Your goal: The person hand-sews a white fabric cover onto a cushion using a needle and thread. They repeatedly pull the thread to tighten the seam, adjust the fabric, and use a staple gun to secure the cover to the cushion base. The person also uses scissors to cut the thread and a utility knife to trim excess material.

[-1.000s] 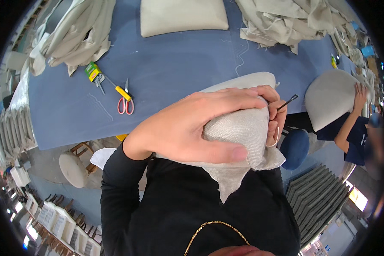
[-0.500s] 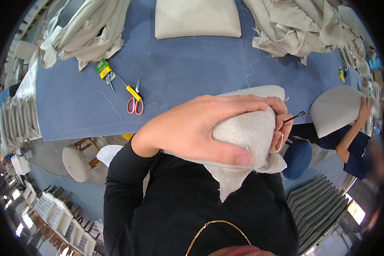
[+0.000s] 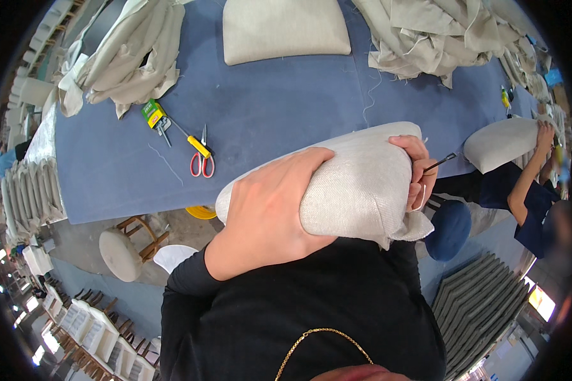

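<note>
A plump beige woven cushion [image 3: 356, 184] lies tilted under the left hand [image 3: 267, 216]; a thin dark tool [image 3: 440, 162] sticks out of the right hand [image 3: 418, 171].

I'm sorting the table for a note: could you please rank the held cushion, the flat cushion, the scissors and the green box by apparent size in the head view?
1. held cushion, though nearness inflates it
2. flat cushion
3. scissors
4. green box

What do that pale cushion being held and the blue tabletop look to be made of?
The cushion looks like coarse woven fabric, beige and matte: a fine weave grain shows, and it dents under the left hand. The tabletop seems covered in blue felt-like cloth, dull and faintly fuzzy, though that is uncertain.
</note>
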{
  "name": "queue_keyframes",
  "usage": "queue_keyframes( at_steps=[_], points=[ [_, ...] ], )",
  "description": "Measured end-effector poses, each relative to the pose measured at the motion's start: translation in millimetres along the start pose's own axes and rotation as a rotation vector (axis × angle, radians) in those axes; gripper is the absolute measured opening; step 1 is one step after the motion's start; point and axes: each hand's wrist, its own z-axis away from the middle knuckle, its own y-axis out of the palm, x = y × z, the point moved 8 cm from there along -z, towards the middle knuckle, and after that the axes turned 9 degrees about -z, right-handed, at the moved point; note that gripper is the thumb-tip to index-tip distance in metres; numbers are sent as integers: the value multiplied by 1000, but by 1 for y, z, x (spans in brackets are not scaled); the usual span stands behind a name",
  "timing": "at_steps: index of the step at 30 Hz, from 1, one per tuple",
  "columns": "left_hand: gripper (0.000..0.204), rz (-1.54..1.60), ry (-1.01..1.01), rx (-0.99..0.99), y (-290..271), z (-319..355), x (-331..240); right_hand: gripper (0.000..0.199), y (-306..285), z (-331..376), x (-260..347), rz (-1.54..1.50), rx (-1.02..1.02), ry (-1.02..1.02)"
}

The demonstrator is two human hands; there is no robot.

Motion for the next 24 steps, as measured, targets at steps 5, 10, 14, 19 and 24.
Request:
queue_keyframes(
  at_steps=[5, 10, 14, 19, 24],
  points=[
    [70, -29, 32, -109, 2, 1, -9, 46, -17, -3, -10, 4, 70, 128],
    [65, -7, 68, -186, 6, 0, -17, 46, -31, -17, 2, -33, 4, 235],
    [65, 17, 96, -180, 1, 6, -15, 56, -9, -33, 32, -165, 125, 249],
    [75, 45, 170, -51, -24, 36, 23, 86, -16, -25, -9, -44, 442, 592],
    [72, -239, -243, -146, -53, 113, 102, 41, -116, 27, -114, 297, 437, 820]
  ],
)
